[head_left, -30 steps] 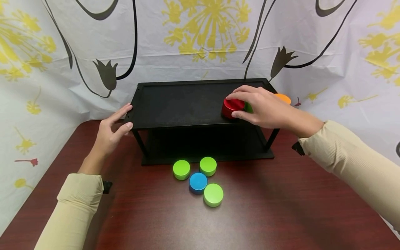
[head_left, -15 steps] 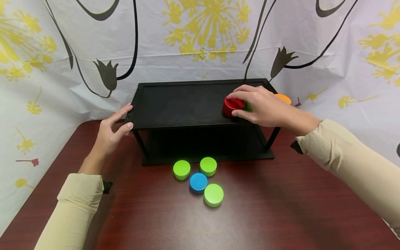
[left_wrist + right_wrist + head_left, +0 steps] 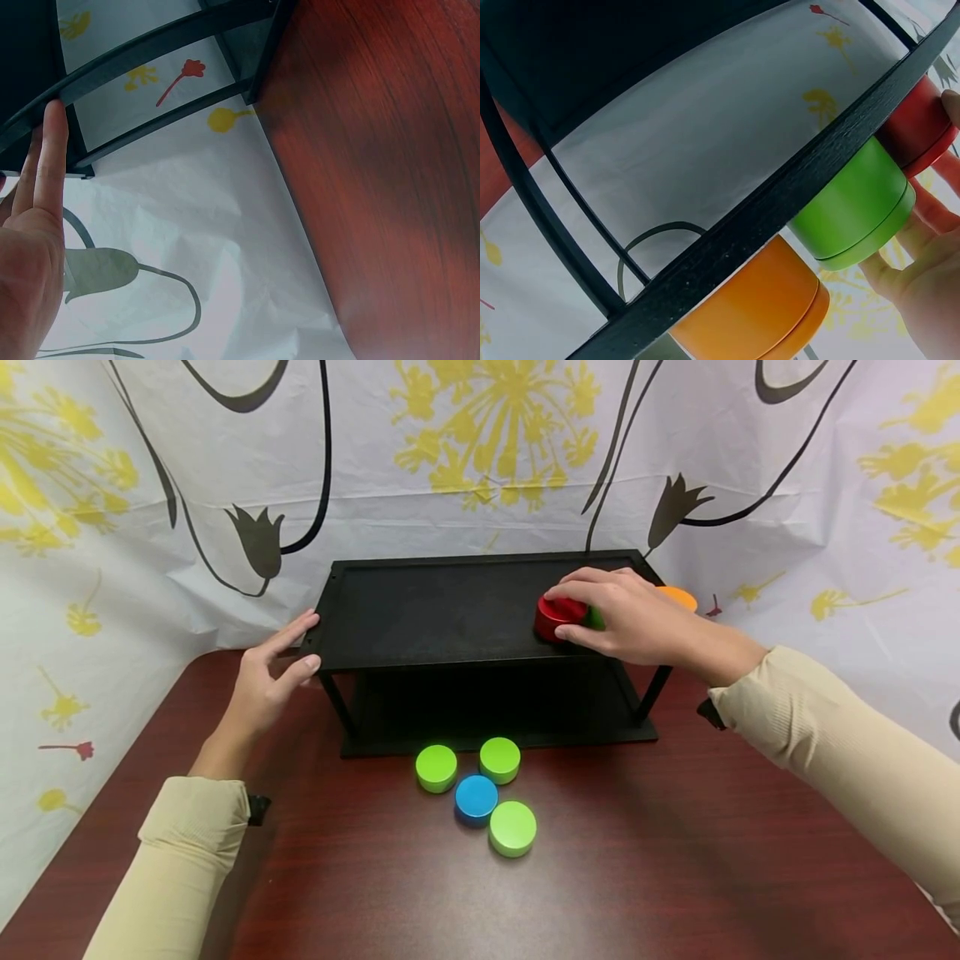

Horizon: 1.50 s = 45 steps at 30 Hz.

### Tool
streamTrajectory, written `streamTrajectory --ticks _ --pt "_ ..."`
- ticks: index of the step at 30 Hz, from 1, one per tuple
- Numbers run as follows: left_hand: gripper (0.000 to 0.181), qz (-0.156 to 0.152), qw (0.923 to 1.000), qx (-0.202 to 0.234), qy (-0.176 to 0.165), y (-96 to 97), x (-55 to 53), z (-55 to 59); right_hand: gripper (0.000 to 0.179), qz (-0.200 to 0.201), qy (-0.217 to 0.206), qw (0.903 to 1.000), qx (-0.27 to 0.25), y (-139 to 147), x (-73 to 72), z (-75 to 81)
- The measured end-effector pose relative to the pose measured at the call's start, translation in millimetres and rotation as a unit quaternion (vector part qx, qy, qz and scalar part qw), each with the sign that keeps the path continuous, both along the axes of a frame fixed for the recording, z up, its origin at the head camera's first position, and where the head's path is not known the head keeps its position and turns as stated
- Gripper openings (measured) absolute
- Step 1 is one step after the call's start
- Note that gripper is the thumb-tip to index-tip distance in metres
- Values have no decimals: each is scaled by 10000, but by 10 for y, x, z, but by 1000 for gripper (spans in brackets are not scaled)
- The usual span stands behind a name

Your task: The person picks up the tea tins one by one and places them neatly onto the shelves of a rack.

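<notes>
A black two-tier shelf [image 3: 435, 610] stands on the table. My left hand [image 3: 258, 689] touches the left end of its top board with straight fingers, thumb at the front corner. On the right part of the top board, my right hand [image 3: 637, 618] holds a round red container [image 3: 550, 625] between thumb and fingers. A green lidded container [image 3: 851, 202] stands right beside the red one, mostly hidden by that hand in the head view. Farther right is an orange lidded container [image 3: 750, 307]; only its top shows past the hand from above.
In front of the shelf, on the dark red-brown table [image 3: 360, 877], sit a blue round container [image 3: 476, 797] and three light green ones, the nearest green container [image 3: 512, 828] touching or almost touching the blue. A white patterned cloth [image 3: 480, 518] hangs behind and at both sides.
</notes>
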<state>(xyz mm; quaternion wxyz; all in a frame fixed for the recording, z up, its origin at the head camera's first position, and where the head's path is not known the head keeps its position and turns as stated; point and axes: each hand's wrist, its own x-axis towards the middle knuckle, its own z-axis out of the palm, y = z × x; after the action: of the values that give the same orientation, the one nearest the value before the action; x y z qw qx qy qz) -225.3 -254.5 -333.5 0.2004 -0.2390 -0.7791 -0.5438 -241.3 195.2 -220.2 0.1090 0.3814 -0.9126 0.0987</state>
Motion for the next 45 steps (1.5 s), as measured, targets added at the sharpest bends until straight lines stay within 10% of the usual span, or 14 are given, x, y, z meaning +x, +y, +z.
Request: streamTrajectory --ticks 17,45 --pt "50 56 10000 -23 -39 -8 39 -8 46 114 228 9996 -125 2 43 -14" --pt "50 -8 9999 41 -105 11 18 15 47 1283 857 9857 -673 11 554 -240"
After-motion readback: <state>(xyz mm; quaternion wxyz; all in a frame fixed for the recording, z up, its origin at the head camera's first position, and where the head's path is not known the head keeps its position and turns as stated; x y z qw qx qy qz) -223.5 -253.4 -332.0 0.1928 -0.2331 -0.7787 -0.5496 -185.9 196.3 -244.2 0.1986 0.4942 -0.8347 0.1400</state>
